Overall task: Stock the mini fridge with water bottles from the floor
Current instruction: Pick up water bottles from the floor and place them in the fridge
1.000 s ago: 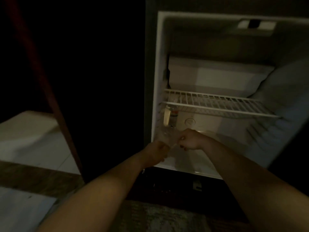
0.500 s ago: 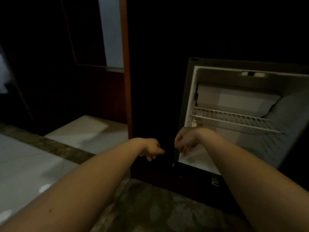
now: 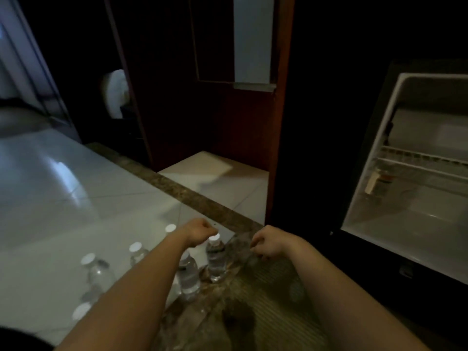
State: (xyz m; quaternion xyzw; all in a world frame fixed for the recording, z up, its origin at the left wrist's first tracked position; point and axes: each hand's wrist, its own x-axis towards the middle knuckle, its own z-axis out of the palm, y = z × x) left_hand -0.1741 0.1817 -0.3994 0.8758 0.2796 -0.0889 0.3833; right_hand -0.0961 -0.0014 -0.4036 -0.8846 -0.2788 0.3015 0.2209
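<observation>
Your view has swung away from the open mini fridge [image 3: 410,173], now at the right edge, down to the water bottles [image 3: 215,259] standing on the pale tiled floor [image 3: 63,198]. A second ago both hands worked at the fridge's lower compartment; now your left hand [image 3: 200,233] hovers loosely curled just above a white cap, holding nothing. Your right hand [image 3: 268,243] curls near crinkled clear plastic; whether it grips that, you cannot tell. One bottle [image 3: 379,183] shows dimly under the wire shelf, so the next pickup appears to be starting. A speckled stone strip [image 3: 192,198] crosses the dark room.
</observation>
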